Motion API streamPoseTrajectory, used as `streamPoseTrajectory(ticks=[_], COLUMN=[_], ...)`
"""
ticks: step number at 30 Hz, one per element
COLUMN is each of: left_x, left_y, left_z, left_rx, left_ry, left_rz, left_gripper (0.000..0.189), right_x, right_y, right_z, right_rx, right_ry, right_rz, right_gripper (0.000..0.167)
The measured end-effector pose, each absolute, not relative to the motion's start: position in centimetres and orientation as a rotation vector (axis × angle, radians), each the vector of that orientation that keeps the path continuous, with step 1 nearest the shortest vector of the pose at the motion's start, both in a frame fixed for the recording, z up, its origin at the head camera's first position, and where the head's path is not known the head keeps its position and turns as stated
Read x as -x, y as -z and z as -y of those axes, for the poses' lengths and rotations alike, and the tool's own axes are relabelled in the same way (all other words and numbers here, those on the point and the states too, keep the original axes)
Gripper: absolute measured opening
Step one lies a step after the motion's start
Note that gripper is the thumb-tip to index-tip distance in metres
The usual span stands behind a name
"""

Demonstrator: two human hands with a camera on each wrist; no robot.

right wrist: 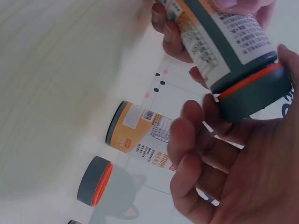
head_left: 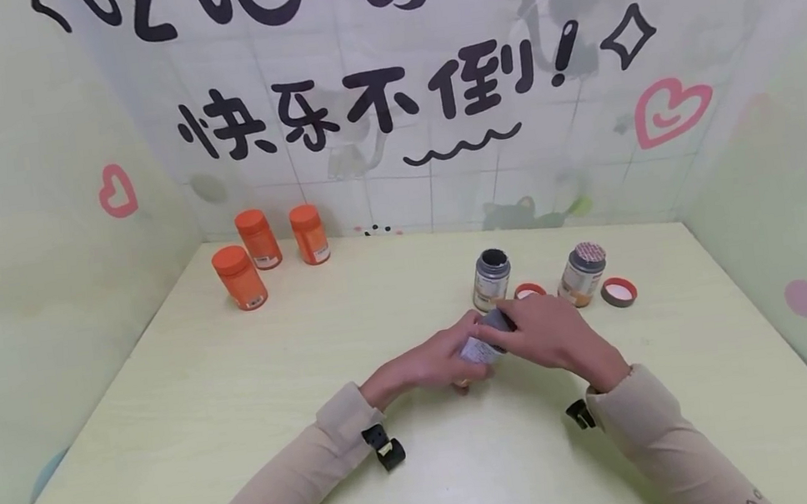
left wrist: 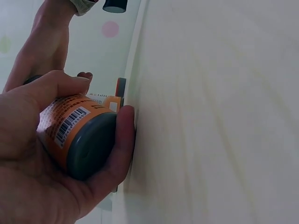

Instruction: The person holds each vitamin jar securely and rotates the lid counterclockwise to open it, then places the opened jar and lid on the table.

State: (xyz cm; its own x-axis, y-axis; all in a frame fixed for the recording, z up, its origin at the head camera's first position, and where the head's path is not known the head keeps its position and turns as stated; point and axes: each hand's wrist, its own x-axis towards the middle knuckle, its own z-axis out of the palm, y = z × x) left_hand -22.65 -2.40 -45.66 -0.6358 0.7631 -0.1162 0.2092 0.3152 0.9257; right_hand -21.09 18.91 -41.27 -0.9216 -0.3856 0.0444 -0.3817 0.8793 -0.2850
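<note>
My left hand [head_left: 438, 359] grips a dark pill bottle [left wrist: 77, 123] with an orange and white label, its fingers curled round the body. The bottle is tilted above the table, its dark base showing in the left wrist view. Its grey cap [right wrist: 257, 93] is on, with an orange ring at the lower edge. My right hand [head_left: 545, 331] holds this cap between thumb and fingers. Just beyond the hands stands a similar bottle [head_left: 492, 281] with no cap and a dark mouth. To its right is another uncapped bottle [head_left: 582, 276] with a pink-patterned seal over its mouth.
Two loose caps lie on the table [head_left: 258, 421]: one cap [head_left: 618, 293] right of the sealed bottle, another cap [head_left: 529, 290] between the bottles, partly behind my right hand. Three orange jars, including a front jar [head_left: 241, 280], stand at the back left. Printed walls enclose the table.
</note>
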Motion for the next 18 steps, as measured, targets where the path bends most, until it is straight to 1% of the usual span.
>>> streamPoseTrajectory(ticks=[3, 6, 10, 13, 18], left_x=[22.6, 22.5, 22.6, 22.6, 22.6], left_y=[45.7, 45.8, 45.7, 45.7, 45.7], left_z=[2.4, 2.3, 2.3, 2.3, 2.3], left_rx=[-0.875, -0.895, -0.883, -0.857, -0.855], left_ry=[-1.295, -1.285, -1.29, -1.3, -1.305], left_rz=[-2.041, -2.046, -2.042, -2.035, -2.042], left_gripper=[0.06, 0.056, 0.052, 0.052, 0.053], right_x=[20.9, 20.8, 21.0, 21.1, 21.1], right_y=[41.0, 40.7, 40.5, 40.3, 39.9], right_z=[-19.2, -19.4, -19.7, -19.9, -20.2], right_rx=[0.564, 0.558, 0.617, 0.665, 0.715], right_ry=[0.441, 0.419, 0.45, 0.496, 0.554], right_rz=[-3.031, -3.005, -2.922, -2.871, -2.833], right_gripper=[0.062, 0.065, 0.057, 0.057, 0.048])
